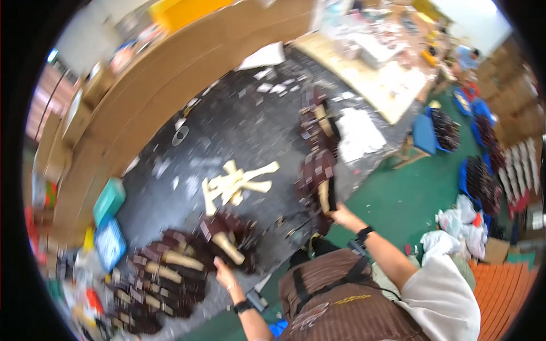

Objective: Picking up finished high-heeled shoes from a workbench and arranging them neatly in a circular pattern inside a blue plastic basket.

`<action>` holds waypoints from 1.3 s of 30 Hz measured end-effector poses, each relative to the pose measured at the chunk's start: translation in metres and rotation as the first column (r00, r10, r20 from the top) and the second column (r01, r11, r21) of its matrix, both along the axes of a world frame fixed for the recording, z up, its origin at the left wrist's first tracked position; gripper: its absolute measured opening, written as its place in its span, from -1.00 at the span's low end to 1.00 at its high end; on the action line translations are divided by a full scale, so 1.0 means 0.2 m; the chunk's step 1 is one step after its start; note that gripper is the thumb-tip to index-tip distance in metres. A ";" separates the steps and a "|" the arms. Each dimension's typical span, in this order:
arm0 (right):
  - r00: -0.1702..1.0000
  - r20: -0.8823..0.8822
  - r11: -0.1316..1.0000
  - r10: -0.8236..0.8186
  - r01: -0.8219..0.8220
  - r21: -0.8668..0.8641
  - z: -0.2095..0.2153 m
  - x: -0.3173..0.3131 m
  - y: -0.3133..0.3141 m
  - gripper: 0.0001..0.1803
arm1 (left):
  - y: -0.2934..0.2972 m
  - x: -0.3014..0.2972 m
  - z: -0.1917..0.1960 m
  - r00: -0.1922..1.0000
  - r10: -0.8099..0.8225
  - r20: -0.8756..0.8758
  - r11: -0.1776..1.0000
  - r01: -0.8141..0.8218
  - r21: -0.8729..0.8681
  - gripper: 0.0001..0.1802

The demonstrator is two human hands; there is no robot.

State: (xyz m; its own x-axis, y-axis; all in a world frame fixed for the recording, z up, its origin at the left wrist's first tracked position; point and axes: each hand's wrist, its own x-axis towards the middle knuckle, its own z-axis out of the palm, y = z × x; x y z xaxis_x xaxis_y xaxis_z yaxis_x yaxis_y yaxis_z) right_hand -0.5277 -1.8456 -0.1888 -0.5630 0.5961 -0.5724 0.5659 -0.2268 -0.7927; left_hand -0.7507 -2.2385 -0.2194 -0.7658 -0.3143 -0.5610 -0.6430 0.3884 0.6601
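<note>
Motion blurs the picture. My right hand (342, 216) touches the near end of a dark brown bundle with a cream strip (323, 196); whether its fingers close round it is smeared. My left hand (226, 275) has its fingers apart, just below another dark brown piece with a cream, stick-like part (228, 248). More such brown and cream pieces (165, 273) lie in a row along the near left of the black table (227, 125). In the table's middle sits a loose pile of cream, bone-shaped pieces (236, 183).
A cardboard wall (170, 68) borders the table's far left side. White sheets (359, 134) and scraps lie on the tabletop. A teal box (108, 200) and a blue basket (110, 242) stand at the left. Blue bins (443, 129) of dark pieces and a blue stool (424, 134) stand on the green floor.
</note>
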 end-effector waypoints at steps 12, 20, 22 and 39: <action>0.998 0.003 0.936 -0.060 0.057 -0.347 -0.04 0.03 -0.01 -0.48 | -0.12 0.06 -0.11 0.910 -0.371 0.186 0.836 0.239 0.494 -0.55; 0.985 -0.071 0.893 -0.158 0.111 -0.436 0.20 0.15 -0.01 -0.64 | 0.02 0.22 0.22 0.782 -0.408 0.471 0.688 -0.076 0.722 -0.45; 0.986 0.049 0.843 -0.161 0.163 -0.513 0.22 0.30 0.02 -0.57 | 0.05 0.31 0.36 0.725 -0.425 0.542 0.697 -0.121 0.707 -0.46; 0.809 -0.092 0.720 -0.581 0.457 -0.522 0.61 2.15 0.57 -0.64 | 1.21 1.22 0.69 0.365 -0.772 0.520 0.635 0.442 0.633 -0.50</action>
State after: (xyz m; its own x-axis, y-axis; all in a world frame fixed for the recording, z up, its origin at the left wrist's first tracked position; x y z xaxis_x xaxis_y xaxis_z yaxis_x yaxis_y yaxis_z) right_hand -0.0974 -1.7308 -0.0672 -0.3946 0.5384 -0.7446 0.0611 -0.7932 -0.6059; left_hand -0.5071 -1.9974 -0.0824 0.0408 0.3923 -0.9189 -0.6037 0.7425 0.2902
